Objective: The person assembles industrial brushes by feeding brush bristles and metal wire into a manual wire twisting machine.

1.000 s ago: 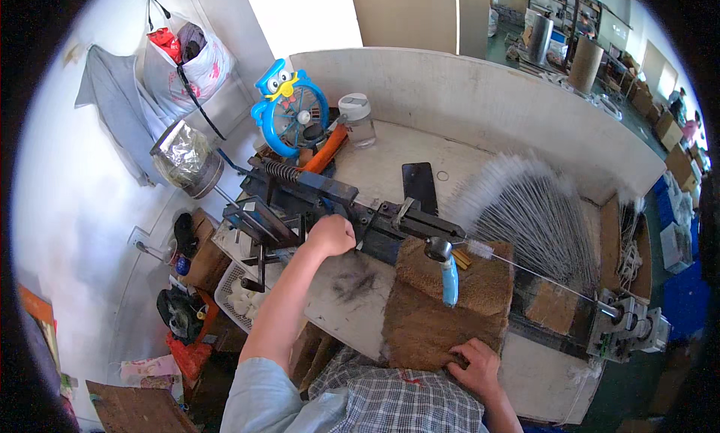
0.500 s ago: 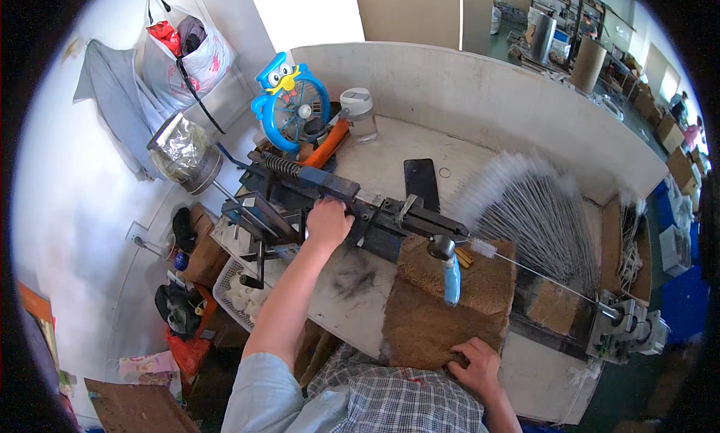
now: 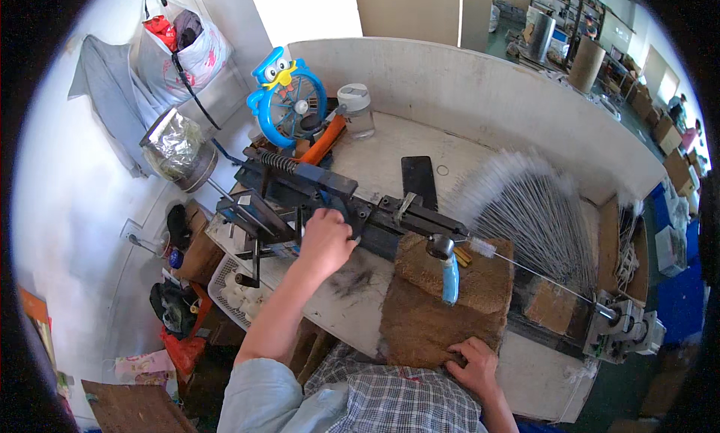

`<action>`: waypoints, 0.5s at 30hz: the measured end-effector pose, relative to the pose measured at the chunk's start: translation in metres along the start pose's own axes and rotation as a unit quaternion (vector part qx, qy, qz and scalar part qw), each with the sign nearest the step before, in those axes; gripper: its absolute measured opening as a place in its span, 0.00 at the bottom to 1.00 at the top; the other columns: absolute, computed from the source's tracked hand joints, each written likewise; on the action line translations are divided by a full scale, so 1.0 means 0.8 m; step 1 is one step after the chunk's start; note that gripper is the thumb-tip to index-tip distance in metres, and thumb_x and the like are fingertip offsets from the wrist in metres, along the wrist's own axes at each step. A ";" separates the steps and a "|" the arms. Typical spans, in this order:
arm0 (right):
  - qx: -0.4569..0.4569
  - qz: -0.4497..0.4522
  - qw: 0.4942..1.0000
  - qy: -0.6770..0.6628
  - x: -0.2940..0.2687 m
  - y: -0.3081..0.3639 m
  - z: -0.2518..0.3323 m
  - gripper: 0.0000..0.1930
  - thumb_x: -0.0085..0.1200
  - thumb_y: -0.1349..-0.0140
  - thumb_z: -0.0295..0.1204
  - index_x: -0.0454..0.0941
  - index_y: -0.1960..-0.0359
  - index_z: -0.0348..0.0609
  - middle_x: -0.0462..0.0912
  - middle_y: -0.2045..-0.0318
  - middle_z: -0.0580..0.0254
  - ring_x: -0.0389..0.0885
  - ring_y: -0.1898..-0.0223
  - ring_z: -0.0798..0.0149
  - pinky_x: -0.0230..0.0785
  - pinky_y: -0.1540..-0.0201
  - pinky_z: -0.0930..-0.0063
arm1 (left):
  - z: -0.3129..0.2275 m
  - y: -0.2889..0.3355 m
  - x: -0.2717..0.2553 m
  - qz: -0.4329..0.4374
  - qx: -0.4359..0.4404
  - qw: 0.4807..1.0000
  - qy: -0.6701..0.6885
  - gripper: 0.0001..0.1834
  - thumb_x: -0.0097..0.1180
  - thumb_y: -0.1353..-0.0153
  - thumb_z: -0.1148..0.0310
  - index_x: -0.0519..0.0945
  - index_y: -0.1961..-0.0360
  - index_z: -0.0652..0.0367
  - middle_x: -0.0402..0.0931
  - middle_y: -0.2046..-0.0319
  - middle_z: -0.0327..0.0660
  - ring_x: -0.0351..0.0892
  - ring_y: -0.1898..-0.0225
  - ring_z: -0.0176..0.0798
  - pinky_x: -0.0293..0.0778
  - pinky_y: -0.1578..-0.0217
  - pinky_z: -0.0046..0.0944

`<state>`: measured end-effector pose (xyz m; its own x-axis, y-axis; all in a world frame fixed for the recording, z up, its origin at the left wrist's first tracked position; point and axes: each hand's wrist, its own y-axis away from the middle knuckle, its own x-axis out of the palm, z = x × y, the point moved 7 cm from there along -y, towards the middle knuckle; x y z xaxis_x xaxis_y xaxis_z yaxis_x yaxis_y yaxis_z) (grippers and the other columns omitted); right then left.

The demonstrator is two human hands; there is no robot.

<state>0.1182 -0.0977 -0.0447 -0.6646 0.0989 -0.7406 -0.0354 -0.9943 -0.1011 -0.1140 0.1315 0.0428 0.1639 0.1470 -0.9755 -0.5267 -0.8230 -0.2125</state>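
Note:
My left hand is at the middle of a dark metal bench machine, its fingers curled in against the mechanism. What they hold, if anything, is hidden. My right hand rests on the near right edge of a brown cloth pad, fingers loosely bent and apart, with nothing in them. A small white-bristled brush sits at the machine's right end. Its thin wire stem runs to a metal chuck at the right. Over the pad stands a lever with a blue handle.
A fan of wire-stemmed brushes lies behind the stem, beside a cardboard box. Farther back are a black phone, a lidded clear jar and a blue toy-like fan. A white basket stands at the left.
My left hand has drawn slightly toward me, and its fingers are curled lower on the machine. My right hand stays on the pad. The whole view has shifted a little.

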 end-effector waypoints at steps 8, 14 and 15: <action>-0.001 0.078 0.994 -0.074 -0.046 -0.014 0.034 0.15 0.63 0.61 0.32 0.80 0.68 0.44 0.78 0.71 0.58 0.78 0.68 0.55 0.72 0.66 0.66 | 0.013 0.120 0.051 0.009 -0.203 0.933 0.298 0.19 0.61 0.53 0.63 0.77 0.60 0.61 0.70 0.50 0.48 0.64 0.46 0.55 0.65 0.49 0.47; -0.099 -0.494 0.863 -0.040 -0.279 0.043 0.141 0.17 0.59 0.52 0.36 0.74 0.62 0.41 0.79 0.74 0.58 0.75 0.70 0.56 0.67 0.64 0.61 | 0.009 0.131 0.084 -0.021 -0.112 0.989 0.090 0.50 0.64 0.58 0.47 0.55 0.38 0.58 0.51 0.39 0.59 0.51 0.38 0.61 0.54 0.41 0.50; -0.093 -0.500 0.860 -0.038 -0.297 0.049 0.149 0.17 0.59 0.52 0.36 0.74 0.62 0.41 0.79 0.74 0.58 0.75 0.70 0.56 0.67 0.64 0.61 | 0.006 0.124 0.090 -0.018 -0.103 0.991 0.089 0.50 0.64 0.58 0.47 0.55 0.38 0.58 0.51 0.39 0.59 0.51 0.38 0.61 0.54 0.41 0.50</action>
<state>0.1858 -0.1652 0.2064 -0.4172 0.8914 -0.1770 -0.5028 -0.3887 -0.7721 -0.1587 0.0628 -0.0486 0.3343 0.0946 -0.9377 -0.3401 -0.9158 -0.2136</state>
